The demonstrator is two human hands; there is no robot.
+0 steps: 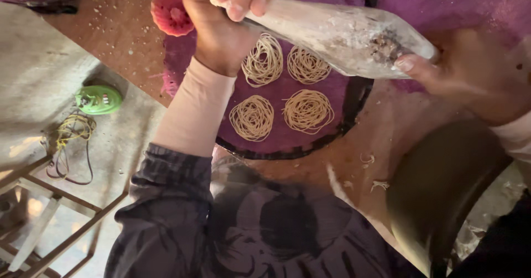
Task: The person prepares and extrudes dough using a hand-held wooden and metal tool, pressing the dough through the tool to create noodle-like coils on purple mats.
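Observation:
My left hand grips the narrow twisted end of a clear plastic piping bag filled with pale dough. My right hand holds the bag's wide end, where dark crumbs cling inside. The bag lies slanted above a round purple mat with a dark rim. Several coils of thin pale noodle strands lie on that mat, just below the bag.
A small red fluted mould sits left of the mat. A dark round pot stands at the lower right. On the grey floor at left lie a green round object, a tangled cord and a wooden frame.

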